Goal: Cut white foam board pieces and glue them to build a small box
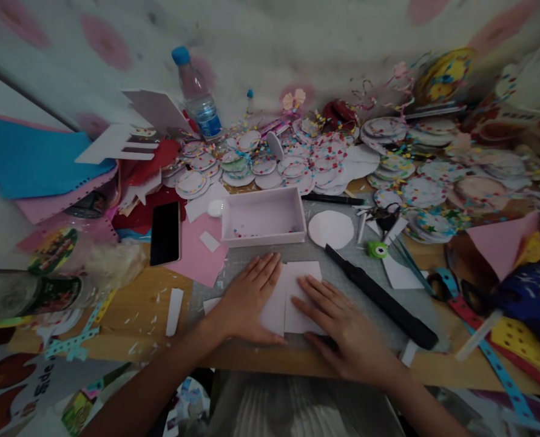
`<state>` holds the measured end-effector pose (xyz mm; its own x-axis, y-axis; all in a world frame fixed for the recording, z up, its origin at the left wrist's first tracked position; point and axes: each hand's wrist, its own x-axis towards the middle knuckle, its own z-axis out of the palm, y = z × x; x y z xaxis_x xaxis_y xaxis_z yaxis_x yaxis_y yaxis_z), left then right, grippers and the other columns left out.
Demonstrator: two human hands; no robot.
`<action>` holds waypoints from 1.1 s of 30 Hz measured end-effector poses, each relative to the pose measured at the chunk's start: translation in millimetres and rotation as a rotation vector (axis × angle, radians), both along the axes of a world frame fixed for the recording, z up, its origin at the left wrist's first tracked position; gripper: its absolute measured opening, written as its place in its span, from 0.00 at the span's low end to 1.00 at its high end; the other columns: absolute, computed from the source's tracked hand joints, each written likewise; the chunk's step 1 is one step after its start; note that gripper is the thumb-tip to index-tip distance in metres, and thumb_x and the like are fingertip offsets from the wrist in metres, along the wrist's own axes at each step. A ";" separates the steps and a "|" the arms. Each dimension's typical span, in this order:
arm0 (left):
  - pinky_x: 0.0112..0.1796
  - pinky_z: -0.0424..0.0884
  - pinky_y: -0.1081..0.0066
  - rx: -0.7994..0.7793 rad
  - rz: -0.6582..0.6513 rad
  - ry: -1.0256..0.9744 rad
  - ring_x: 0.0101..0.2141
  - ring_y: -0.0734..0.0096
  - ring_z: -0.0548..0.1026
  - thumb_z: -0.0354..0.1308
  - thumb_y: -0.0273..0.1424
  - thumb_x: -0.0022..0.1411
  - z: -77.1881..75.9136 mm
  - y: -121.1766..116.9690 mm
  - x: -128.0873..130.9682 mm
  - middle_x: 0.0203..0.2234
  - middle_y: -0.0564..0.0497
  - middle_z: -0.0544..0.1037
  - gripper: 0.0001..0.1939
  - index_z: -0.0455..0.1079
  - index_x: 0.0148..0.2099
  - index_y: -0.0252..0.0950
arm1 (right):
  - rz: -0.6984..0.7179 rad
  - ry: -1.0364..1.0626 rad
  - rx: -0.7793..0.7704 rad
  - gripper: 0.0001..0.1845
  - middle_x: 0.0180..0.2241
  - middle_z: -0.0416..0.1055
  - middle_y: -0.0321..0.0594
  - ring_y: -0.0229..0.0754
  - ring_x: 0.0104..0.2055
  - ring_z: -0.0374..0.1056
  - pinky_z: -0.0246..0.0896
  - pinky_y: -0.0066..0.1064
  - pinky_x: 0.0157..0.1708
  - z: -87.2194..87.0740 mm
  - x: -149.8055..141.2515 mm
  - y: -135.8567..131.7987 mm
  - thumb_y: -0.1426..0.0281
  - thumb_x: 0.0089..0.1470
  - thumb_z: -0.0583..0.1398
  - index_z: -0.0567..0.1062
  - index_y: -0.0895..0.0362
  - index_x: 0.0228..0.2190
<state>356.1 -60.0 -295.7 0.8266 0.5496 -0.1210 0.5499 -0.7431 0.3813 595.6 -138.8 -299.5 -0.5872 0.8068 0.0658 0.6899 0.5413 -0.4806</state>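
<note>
Two pale sheets of card lie side by side on a grey cutting mat (247, 254), a thin gap between them. My left hand (249, 300) rests flat on the left card (276, 309), fingers stretched forward and thumb pointing right. On the right card (303, 273) lies my right hand (338, 321), palm down with its fingers spread. Neither hand grips anything. Just beyond the hands sits a pale pink open box (264, 237) with a few bits of confetti inside. To its right are a round white paper disc (330, 229) and a long black-handled cutter (383, 300).
Many confetti-decorated paper discs (292, 167) crowd the back, beside a water bottle (199, 100). A phone (165, 233) lies on pink paper (199, 243) at the left. A green craft punch (377, 249) and polka-dot strips (492, 364) are at the right.
</note>
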 end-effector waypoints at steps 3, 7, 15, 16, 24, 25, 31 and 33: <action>0.62 0.39 0.50 -0.001 0.000 -0.016 0.65 0.45 0.38 0.53 0.65 0.43 0.6 0.3 0.8 0.67 0.32 0.38 0.66 0.30 0.69 0.27 | -0.002 -0.010 -0.005 0.28 0.67 0.39 0.46 0.51 0.68 0.34 0.46 0.52 0.62 -0.4 -0.4 0.1 0.71 0.57 0.54 0.60 0.58 0.59; 0.62 0.39 0.50 0.001 0.011 -0.049 0.65 0.45 0.39 0.54 0.63 0.43 -1.1 -1.2 2.1 0.66 0.32 0.39 0.65 0.32 0.69 0.26 | -0.002 -0.014 -0.018 0.28 0.67 0.38 0.47 0.50 0.68 0.34 0.45 0.52 0.62 1.0 -0.8 0.1 0.72 0.57 0.54 0.60 0.58 0.59; 0.62 0.39 0.50 0.006 0.016 -0.055 0.65 0.45 0.39 0.55 0.62 0.44 -0.7 0.0 5.0 0.66 0.30 0.40 0.64 0.33 0.68 0.24 | 0.000 -0.008 -0.028 0.29 0.67 0.40 0.49 0.51 0.68 0.35 0.44 0.53 0.62 2.4 -1.3 0.4 0.72 0.55 0.56 0.61 0.58 0.58; 0.62 0.39 0.50 0.003 0.015 -0.056 0.65 0.45 0.39 0.55 0.61 0.44 -0.4 0.2 5.1 0.66 0.30 0.40 0.64 0.33 0.68 0.24 | -0.007 -0.006 -0.024 0.28 0.67 0.41 0.49 0.51 0.68 0.35 0.44 0.53 0.62 1.8 -1.8 0.4 0.72 0.56 0.56 0.62 0.58 0.58; 0.62 0.39 0.48 0.009 -0.013 -0.072 0.65 0.46 0.39 0.57 0.60 0.44 -1.0 9.5 5.0 0.66 0.30 0.42 0.64 0.33 0.69 0.25 | -0.055 0.002 0.000 0.24 0.65 0.46 0.51 0.49 0.67 0.38 0.46 0.52 0.61 -4.9 -7.8 5.7 0.69 0.59 0.56 0.65 0.57 0.56; 0.62 0.39 0.48 0.008 -0.015 -0.076 0.65 0.45 0.39 0.57 0.60 0.44 -1.5 11.3 5.0 0.66 0.30 0.42 0.64 0.33 0.69 0.25 | -0.062 0.001 -0.001 0.24 0.65 0.47 0.51 0.49 0.67 0.38 0.46 0.52 0.61 -5.0 -8.6 6.9 0.70 0.59 0.56 0.65 0.57 0.56; 0.62 0.38 0.47 0.008 -0.006 -0.101 0.65 0.45 0.39 0.58 0.60 0.44 -2.8 14.9 5.5 0.66 0.32 0.43 0.64 0.34 0.69 0.26 | -0.087 0.009 -0.003 0.23 0.65 0.47 0.52 0.49 0.67 0.38 0.45 0.52 0.62 -3.0 -11.9 10.1 0.70 0.58 0.56 0.65 0.58 0.55; 0.62 0.38 0.48 0.013 -0.006 -0.094 0.65 0.46 0.39 0.57 0.60 0.44 -2.7 14.3 5.4 0.66 0.31 0.43 0.64 0.34 0.69 0.26 | -0.093 0.015 -0.007 0.23 0.65 0.47 0.52 0.49 0.67 0.38 0.44 0.52 0.62 -3.1 -12.7 9.7 0.71 0.58 0.56 0.66 0.58 0.55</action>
